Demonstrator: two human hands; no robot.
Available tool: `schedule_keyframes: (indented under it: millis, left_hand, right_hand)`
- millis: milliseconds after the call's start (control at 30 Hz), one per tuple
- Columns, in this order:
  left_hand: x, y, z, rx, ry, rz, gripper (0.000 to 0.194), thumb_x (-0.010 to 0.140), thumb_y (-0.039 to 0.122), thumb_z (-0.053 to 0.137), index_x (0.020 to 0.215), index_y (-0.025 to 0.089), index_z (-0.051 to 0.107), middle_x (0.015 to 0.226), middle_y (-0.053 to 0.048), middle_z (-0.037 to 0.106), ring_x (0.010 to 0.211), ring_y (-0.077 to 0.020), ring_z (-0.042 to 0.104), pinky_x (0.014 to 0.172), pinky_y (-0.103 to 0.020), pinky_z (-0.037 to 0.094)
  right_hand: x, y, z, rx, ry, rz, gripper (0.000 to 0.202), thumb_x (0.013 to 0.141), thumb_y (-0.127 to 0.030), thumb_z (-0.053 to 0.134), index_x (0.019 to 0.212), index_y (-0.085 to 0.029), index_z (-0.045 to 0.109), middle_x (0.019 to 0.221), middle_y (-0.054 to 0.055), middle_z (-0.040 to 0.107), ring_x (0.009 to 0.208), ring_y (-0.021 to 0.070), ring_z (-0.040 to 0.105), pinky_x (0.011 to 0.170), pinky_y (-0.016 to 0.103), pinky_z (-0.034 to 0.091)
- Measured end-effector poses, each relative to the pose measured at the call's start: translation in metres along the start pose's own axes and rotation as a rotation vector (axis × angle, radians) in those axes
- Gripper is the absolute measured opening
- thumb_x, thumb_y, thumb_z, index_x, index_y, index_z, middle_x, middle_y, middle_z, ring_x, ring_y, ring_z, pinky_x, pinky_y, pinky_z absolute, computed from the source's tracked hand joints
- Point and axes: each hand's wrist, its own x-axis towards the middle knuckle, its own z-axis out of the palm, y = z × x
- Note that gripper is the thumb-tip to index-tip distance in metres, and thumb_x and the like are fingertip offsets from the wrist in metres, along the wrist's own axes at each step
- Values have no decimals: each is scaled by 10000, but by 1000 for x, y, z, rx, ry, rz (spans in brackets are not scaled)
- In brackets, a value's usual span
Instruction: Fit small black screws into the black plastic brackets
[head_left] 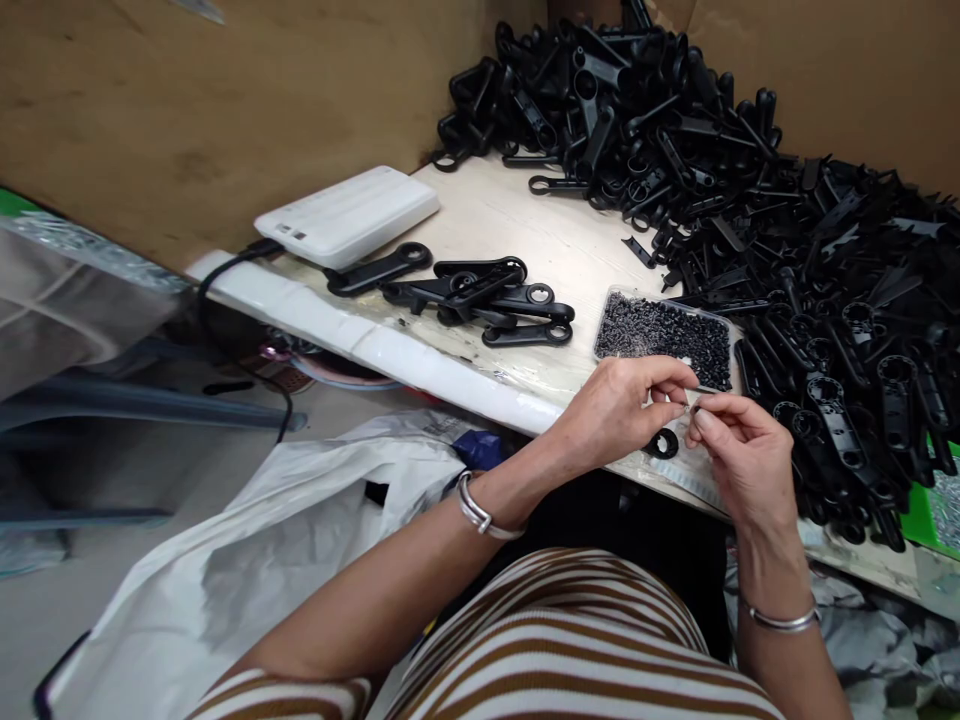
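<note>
My left hand [630, 405] is closed in a pinch at the table's front edge, its fingertips almost meeting those of my right hand. My right hand [742, 445] also pinches, with a tiny dark piece at its fingertips, too small to name. A thin dark edge shows between the two hands; what the left fingers grip is hidden. Just below the left hand is a black plastic ring [662, 444]; whether it belongs to a longer part cannot be seen. Behind the hands stands a clear box [600, 345] filled with small black pieces [667, 335].
A large heap of black ring-ended plastic parts [600, 110] covers the back and right of the table [555, 230]. Several similar parts [480, 295] lie left, near a white power bank [349, 215] with a black cable [206, 300]. A green tray [926, 505] sits right. Cardboard walls rise behind.
</note>
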Motion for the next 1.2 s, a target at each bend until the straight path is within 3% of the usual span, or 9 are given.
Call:
schedule_keyframes:
  millis: [367,700,900,1200]
  left_hand:
    - [0,1,0,179,-38,83,241,763,-3,625,942,141,697,843,-11,739,748,-119,677,707,-201,509]
    - [-5,1,4,340,13,182,205,807,31,626,942,163,704,885,-24,749,817,-149,679,761,-246,532]
    - [-10,2,9,411,28,230,188,831,40,610,959,154,688,882,-34,736,821,-160,662,758,-262,535]
    - [-16,-1,16,388,98,194,357,815,4,597,1137,158,597,850,-4,714,827,-142,652,783,-263,535]
  right_hand:
    - [-4,-2,-3,-348,23,-193,69,760,-225,743,827,-211,734,865,17,734,687,142,669,681,283,576]
    - [-13,-4,-2,-686,55,-465,170,839,-211,685,1002,-253,710,937,6,746,793,165,706,787,301,587]
    - [-17,-1,-1,-781,99,-556,172,858,-178,661,1004,-253,711,947,5,755,814,176,721,799,303,594]
    - [-20,-1,1,-828,110,-591,167,876,-179,640,1013,-250,703,945,11,756,818,174,722,798,302,599]
